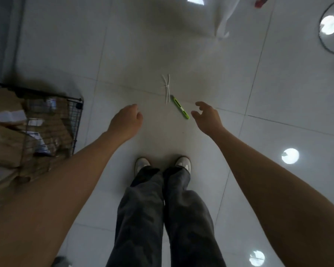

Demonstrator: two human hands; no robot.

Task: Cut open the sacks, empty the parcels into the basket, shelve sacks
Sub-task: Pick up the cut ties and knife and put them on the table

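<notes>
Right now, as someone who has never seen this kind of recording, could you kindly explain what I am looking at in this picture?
There is no machine here. A person wears a camera on the head, so this single picture looks down past their own arms and legs to the tiled floor. The left hand and the right hand both hold nothing. The right hand's fingers are spread close to a green cutter lying on the tiles. Next to the cutter lie white cable ties. On the left stands a black wire basket holding cardboard parcels. The white shape at the top may be a sack, but it is too blurred to be sure. The bright round spots are reflected lights.
</notes>
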